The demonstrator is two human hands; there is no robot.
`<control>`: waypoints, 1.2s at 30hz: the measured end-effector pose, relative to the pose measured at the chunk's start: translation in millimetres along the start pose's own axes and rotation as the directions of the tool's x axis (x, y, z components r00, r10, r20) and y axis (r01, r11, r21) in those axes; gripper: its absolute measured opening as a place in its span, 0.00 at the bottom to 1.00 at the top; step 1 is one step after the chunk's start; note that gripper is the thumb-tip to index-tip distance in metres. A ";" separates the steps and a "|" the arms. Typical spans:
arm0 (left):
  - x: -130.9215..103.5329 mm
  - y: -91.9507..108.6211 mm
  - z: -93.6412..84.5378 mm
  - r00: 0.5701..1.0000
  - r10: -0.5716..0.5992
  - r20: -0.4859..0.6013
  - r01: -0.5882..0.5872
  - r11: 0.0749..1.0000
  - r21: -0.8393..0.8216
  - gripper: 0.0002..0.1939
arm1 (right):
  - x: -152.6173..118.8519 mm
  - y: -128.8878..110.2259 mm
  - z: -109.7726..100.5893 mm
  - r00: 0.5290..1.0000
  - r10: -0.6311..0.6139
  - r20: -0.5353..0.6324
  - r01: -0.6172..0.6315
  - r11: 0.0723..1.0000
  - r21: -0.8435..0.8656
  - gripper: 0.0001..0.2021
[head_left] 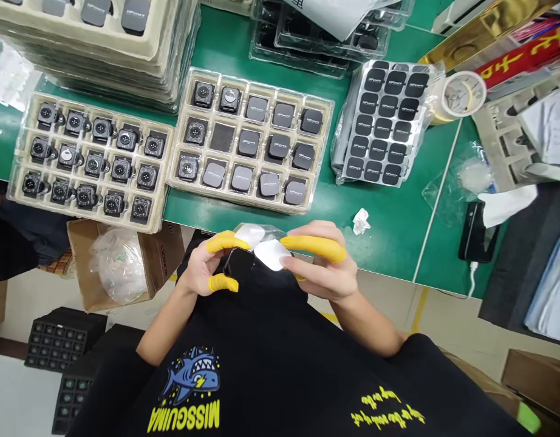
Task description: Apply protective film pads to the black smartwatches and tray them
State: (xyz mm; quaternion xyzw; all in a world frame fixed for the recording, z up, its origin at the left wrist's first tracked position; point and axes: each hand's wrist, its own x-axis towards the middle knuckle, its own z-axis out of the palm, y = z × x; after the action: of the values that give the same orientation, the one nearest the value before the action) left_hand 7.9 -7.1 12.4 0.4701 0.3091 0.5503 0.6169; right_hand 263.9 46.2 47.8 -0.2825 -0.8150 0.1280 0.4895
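In front of my chest, my left hand point(211, 264) grips a dark, squarish watch body point(240, 264) between thumb and forefinger, both in yellow finger cots. Its edges blend into the black shirt behind it. My right hand point(325, 258), with a yellow finger cot on the forefinger, pinches a white rounded-square sticker point(271, 254) by its right edge. A second pale piece with clear film point(250, 233) lies against it, near my left fingertip. Beyond my hands, a tray point(262, 203) holds watch bodies and dark square covers; one compartment point(222, 138) shows only its dark base.
Another tray point(93, 212) of watches sits at left, below stacked trays point(166, 79). A sheet of dark square stickers point(382, 124), a tape roll point(462, 94) and crumpled paper point(361, 221) lie rightward. An open carton point(159, 258) with plastic stands below the table's left side.
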 end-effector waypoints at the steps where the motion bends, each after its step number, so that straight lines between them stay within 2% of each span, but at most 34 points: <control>1: 0.2 -1.4 -2.3 1.000 0.006 -0.010 -0.006 1.000 0.000 0.37 | -0.3 -1.4 -3.6 1.000 -0.005 -0.004 0.005 1.000 0.021 0.09; 3: 1.3 -5.1 -7.4 0.999 0.028 -0.026 -0.028 0.999 0.036 0.36 | 2.2 -7.0 -12.7 0.997 0.076 -0.009 -0.075 0.994 0.084 0.06; 5: 3.7 -9.1 -11.5 0.998 0.064 -0.023 -0.062 0.992 0.110 0.36 | 9.9 -16.2 -23.3 0.963 0.271 0.004 -0.268 0.949 0.165 0.04; 7: 7.5 -12.5 -12.5 0.993 0.114 -0.004 -0.112 0.979 0.168 0.36 | 22.9 -26.8 -32.3 0.881 0.466 0.078 -0.470 0.849 0.242 0.04; 9: 11.9 -15.4 -10.5 0.986 0.167 0.016 -0.167 0.970 0.180 0.35 | 39.4 -34.9 -36.4 0.799 0.568 0.196 -0.601 0.741 0.301 0.03; 13: 16.8 -20.9 -5.4 0.976 0.217 0.013 -0.215 0.958 0.187 0.36 | 69.9 -36.8 -25.2 0.713 0.545 0.442 -0.696 0.625 0.353 0.02; 18: 14.7 -23.9 -10.3 0.977 0.215 0.009 -0.211 0.951 0.225 0.40 | 84.0 -26.1 -1.6 0.664 0.468 0.583 -0.710 0.640 0.294 0.06; 23: 12.8 -25.3 -14.3 0.958 0.286 0.012 -0.280 0.931 0.235 0.39 | 84.8 -23.1 5.8 0.656 0.437 0.615 -0.690 0.677 0.255 0.07; 32: 10.0 -28.6 -16.8 0.974 0.228 -0.010 -0.218 0.940 0.261 0.45 | 82.8 -24.4 9.0 0.656 0.435 0.617 -0.684 0.689 0.240 0.05; 36: 10.6 -28.0 -16.0 0.972 0.235 -0.011 -0.224 0.938 0.266 0.41 | 81.0 -23.7 10.4 0.656 0.436 0.616 -0.686 0.684 0.247 0.05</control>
State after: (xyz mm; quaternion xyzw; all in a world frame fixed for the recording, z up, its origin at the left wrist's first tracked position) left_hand 6.5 8.3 -17.8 0.5688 0.3356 0.5824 0.4739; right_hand 217.6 75.3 113.0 -0.3587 -0.7251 0.5363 0.2407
